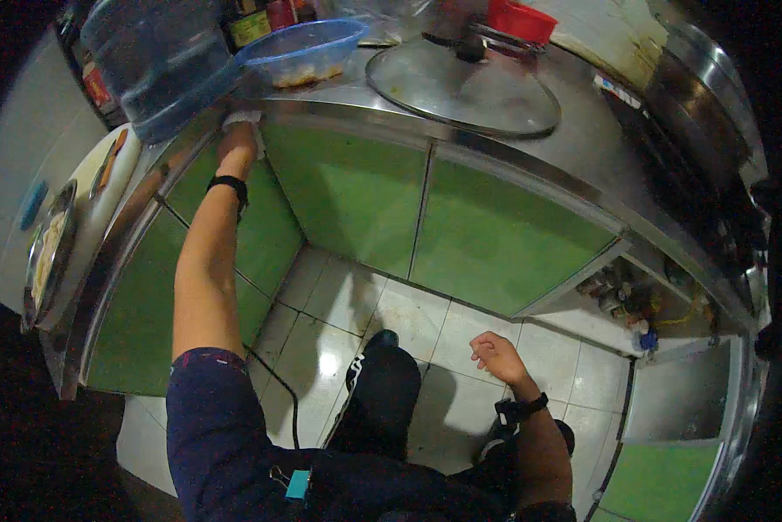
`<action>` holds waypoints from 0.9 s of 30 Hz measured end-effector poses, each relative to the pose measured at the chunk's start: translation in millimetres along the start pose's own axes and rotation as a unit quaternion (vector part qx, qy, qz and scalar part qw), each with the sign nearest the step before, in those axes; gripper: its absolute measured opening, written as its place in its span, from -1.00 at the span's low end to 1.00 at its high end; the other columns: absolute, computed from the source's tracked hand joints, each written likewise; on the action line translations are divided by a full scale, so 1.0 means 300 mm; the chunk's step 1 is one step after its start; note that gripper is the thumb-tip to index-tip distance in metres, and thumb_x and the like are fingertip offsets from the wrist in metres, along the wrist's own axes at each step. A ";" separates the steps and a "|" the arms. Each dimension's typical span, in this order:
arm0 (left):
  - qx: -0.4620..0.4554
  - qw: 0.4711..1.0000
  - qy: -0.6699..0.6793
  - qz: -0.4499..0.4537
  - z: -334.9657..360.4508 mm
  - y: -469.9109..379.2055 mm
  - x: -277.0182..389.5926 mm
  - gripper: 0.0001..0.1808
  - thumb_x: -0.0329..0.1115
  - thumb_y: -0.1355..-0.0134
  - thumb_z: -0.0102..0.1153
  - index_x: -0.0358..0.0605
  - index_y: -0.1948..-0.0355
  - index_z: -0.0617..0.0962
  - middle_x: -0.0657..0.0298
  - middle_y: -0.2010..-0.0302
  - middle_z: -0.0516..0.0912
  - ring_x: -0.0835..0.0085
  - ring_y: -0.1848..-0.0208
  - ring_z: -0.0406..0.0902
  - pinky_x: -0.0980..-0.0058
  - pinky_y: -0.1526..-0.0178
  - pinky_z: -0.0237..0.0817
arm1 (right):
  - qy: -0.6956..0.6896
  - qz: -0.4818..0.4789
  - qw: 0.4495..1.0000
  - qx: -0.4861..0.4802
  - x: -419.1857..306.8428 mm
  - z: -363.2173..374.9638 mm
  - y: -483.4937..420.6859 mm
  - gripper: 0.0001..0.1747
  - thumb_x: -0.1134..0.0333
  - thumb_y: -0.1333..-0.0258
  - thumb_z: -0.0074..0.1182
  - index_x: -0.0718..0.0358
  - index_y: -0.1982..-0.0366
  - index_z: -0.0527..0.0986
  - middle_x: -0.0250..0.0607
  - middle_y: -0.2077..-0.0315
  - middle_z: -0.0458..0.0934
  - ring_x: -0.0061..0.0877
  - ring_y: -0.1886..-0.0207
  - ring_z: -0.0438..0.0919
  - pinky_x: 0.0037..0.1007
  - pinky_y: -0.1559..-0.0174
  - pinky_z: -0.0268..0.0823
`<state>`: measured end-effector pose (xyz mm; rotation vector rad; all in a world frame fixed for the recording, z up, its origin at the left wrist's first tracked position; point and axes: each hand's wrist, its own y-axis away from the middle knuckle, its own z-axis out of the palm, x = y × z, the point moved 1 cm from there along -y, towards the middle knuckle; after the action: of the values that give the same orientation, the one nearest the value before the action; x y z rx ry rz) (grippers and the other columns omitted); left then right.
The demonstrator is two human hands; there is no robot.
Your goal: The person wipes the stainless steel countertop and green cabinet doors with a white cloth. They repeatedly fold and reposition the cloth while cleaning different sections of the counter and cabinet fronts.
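My left hand [237, 143] reaches far forward to the inner corner of the steel counter edge [364, 112]. It grips a white cloth or paper wipe [242, 117], which shows above the knuckles and beside the hand. Most of those fingers are hidden. Close by on the counter stand a blue translucent plastic basin [302, 49] with food residue at its bottom and a large clear plastic water container [162, 72]. Lower down, my right hand [497, 357] hangs over the tiled floor with its fingers curled and nothing visible in them.
A glass pan lid [462, 85] overhangs the front counter edge, with a red plastic container [521, 23] behind it. At left, a knife [109, 163] lies on a white cutting board [94, 156] near a metal bowl [51, 248] of pale food. Green cabinet doors [495, 228] stand below.
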<state>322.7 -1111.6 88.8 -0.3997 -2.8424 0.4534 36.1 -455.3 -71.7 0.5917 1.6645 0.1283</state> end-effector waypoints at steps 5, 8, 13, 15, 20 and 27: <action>-0.051 0.998 0.025 -0.023 -0.058 0.065 0.092 -0.75 -0.30 -0.38 -0.03 -0.12 0.08 0.62 -0.05 -0.10 0.61 -0.09 -0.08 0.57 -0.06 -0.04 0.42 | -0.005 0.004 1.000 0.014 0.046 -0.013 0.069 -0.76 0.30 -0.34 0.07 0.34 0.11 0.50 -0.24 0.29 0.61 -0.56 0.26 0.62 -0.47 0.31 0.50; -0.019 0.999 -0.003 0.031 -0.107 0.181 0.180 -0.83 -0.36 -0.29 0.06 -0.14 0.21 0.64 -0.07 0.00 0.64 -0.09 0.05 0.62 -0.03 0.04 0.45 | 0.002 -0.035 0.999 0.017 0.075 -0.036 0.099 -0.79 0.32 -0.34 0.05 0.32 0.13 0.51 -0.24 0.29 0.61 -0.57 0.26 0.62 -0.47 0.30 0.51; 0.133 0.974 0.154 0.101 -0.122 0.334 0.337 -0.89 -0.41 -0.17 0.10 -0.21 0.31 0.60 -0.05 0.27 0.66 -0.17 0.22 0.61 -0.04 0.19 0.44 | 0.004 -0.045 0.999 0.007 0.064 -0.037 0.154 -0.80 0.33 -0.34 0.04 0.32 0.14 0.51 -0.25 0.29 0.61 -0.58 0.31 0.60 -0.48 0.28 0.50; 0.116 0.970 0.129 0.169 -0.128 0.389 0.412 -0.85 -0.42 -0.16 0.11 -0.20 0.25 0.61 -0.09 0.28 0.65 -0.20 0.24 0.58 -0.07 0.21 0.41 | 0.000 -0.027 1.000 0.002 0.042 -0.032 0.178 -0.80 0.33 -0.34 0.04 0.31 0.14 0.51 -0.25 0.30 0.61 -0.58 0.32 0.60 -0.48 0.28 0.49; 0.247 0.900 0.188 0.307 -0.125 0.617 0.722 -0.89 -0.48 0.00 0.14 -0.24 0.41 0.61 -0.13 0.36 0.63 -0.17 0.27 0.55 -0.06 0.20 0.38 | 0.011 -0.043 0.999 -0.007 -0.008 -0.025 0.226 -0.76 0.32 -0.35 0.05 0.33 0.09 0.51 -0.24 0.36 0.61 -0.59 0.36 0.55 -0.50 0.28 0.45; 0.129 0.909 0.312 0.243 -0.153 0.809 0.987 -0.79 -0.45 -0.05 0.12 -0.24 0.25 0.61 -0.17 0.30 0.62 -0.22 0.23 0.53 -0.07 0.13 0.35 | 0.021 -0.074 0.997 -0.004 -0.003 -0.026 0.225 -0.76 0.28 -0.31 0.11 0.29 0.11 0.53 -0.29 0.39 0.64 -0.60 0.37 0.60 -0.47 0.32 0.48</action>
<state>113.9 -787.9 105.3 -1.0010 -2.0173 0.6410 49.4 -395.9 -41.7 0.4619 1.7418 0.0399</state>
